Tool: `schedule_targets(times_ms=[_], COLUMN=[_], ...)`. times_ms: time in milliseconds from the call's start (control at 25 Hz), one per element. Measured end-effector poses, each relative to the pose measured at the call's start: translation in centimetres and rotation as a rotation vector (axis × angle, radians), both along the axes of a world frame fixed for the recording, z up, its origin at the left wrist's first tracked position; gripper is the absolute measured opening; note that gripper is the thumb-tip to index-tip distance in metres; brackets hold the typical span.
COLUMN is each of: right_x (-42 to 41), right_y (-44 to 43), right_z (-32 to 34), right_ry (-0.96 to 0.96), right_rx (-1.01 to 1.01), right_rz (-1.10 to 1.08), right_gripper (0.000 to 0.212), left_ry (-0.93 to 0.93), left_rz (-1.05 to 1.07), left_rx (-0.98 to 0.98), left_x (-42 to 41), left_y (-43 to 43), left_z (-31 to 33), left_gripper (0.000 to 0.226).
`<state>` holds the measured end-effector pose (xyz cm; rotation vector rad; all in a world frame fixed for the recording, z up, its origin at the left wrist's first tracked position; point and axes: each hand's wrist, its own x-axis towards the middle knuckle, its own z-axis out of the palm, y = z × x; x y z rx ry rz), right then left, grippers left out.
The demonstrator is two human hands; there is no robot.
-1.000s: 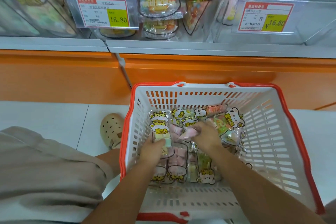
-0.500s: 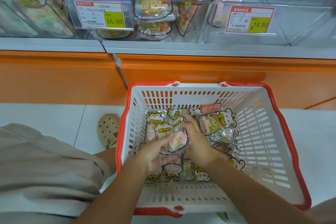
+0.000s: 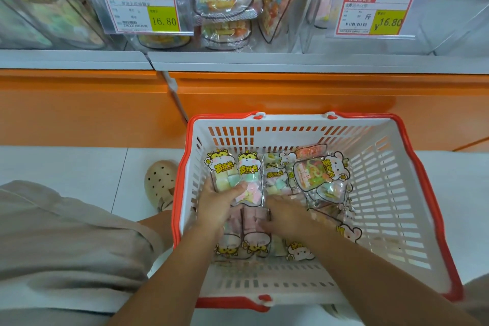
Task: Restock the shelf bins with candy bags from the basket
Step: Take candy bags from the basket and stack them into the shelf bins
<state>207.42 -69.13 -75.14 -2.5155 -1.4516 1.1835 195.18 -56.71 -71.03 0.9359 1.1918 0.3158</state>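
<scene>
Your left hand point(image 3: 221, 202) at lower centre of frame, inside white, red-rimmed basket point(image 3: 383, 206). Grip curled round two pastel candy bags point(image 3: 248, 174), thumb across their fronts. Your right hand point(image 3: 287, 216) just right of it, fingers down among loose candy bags point(image 3: 317, 177) on basket bottom; cannot tell whether its grip pinches one. Clear shelf bins point(image 3: 264, 8) with price tags point(image 3: 143, 12) across top of frame. Basket on pale floor point(image 3: 66, 164), beige shoe point(image 3: 161, 182) just left.

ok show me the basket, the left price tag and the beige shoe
basket point(image 3: 391, 193): head view, white right wall
left price tag point(image 3: 162, 20): head view, yellow price patch
shoe point(image 3: 160, 180): head view, perforated top
</scene>
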Motion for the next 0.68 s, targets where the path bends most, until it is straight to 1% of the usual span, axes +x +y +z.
schedule_targets(times_ms=[80,120,160,240,320,400,440,480,560,600,640,680], right_x=[-0.9,-1.3,-1.5,-1.4,-1.3,-0.9,-0.6,0.1,1.7,2.5,3.1,3.5], right_y=[0.4,0.6,0.8,1.1,1.3,1.1,0.9,0.6,-0.1,-0.4,-0.8,-1.1], right_z=[-0.4,-0.4,-0.4,-0.3,0.1,0.6,1.1,1.7,3.6,4.9,6.1,7.4], right_ry=[-0.062,-0.089,-0.109,-0.12,-0.097,0.012,0.109,0.208,0.37,0.421,0.425,0.365], right_rx=[-0.036,-0.054,-0.073,-0.106,-0.113,-0.055,-0.017,0.02,0.113,0.191,0.296,0.43], right_rz=[0.024,0.021,0.013,0.005,-0.048,-0.153,-0.248,-0.365,-0.628,-0.761,-0.878,-0.961], right_gripper=[0.082,0.09,0.094,0.092,0.08,0.056,0.048,0.044,0.044,0.039,0.026,0.018], left_ry=[0.002,0.004,0.001,0.0,-0.01,-0.021,-0.019,-0.017,0.0,0.011,0.009,0.001], left_rz=[0.001,-0.004,-0.007,-0.01,-0.008,-0.007,-0.009,-0.012,-0.007,-0.003,-0.001,0.005], left_rx=[0.041,0.05,0.053,0.05,0.035,0.019,0.015,0.017,0.015,0.012,0.002,-0.015], left_x=[-0.1,-0.1,-0.1,0.0,0.1,0.1,0.2,0.2,0.3,0.3,0.3,0.4], left_y=[0.0,0.1,0.0,0.0,-0.1,-0.1,-0.1,-0.1,0.0,0.0,0.0,0.0], left_z=[0.0,-0.1,-0.1,0.0,0.0,0.0,0.1,0.1,0.1,0.1,-0.1,0.0], left_gripper=[0.04,0.039,0.038,0.036,0.036,0.037,0.038,0.039,0.04,0.041,0.042,0.042])
